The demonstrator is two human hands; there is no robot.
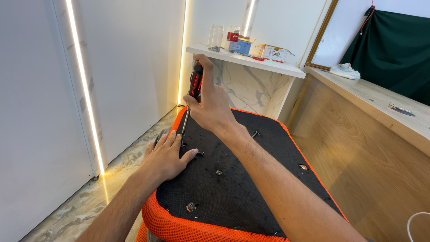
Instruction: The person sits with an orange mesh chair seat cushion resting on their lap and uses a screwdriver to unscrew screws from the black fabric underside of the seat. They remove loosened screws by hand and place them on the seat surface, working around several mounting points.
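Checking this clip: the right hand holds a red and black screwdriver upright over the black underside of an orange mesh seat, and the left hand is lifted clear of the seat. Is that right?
Not quite. The head view shows the left hand resting flat on the black underside of the orange mesh seat, beside the screwdriver's tip, not lifted clear. The rest holds: the right hand grips the red and black screwdriver upright.

- The seat cushion (251, 179) lies upside down before the shelf (251, 60).
- The left hand (168, 157) rests flat on the cushion, left of the screwdriver (191, 96).
- The right hand (210, 105) holds the screwdriver upright above it.
- Jars (216, 36) and boxes (257, 48) stand on the shelf.
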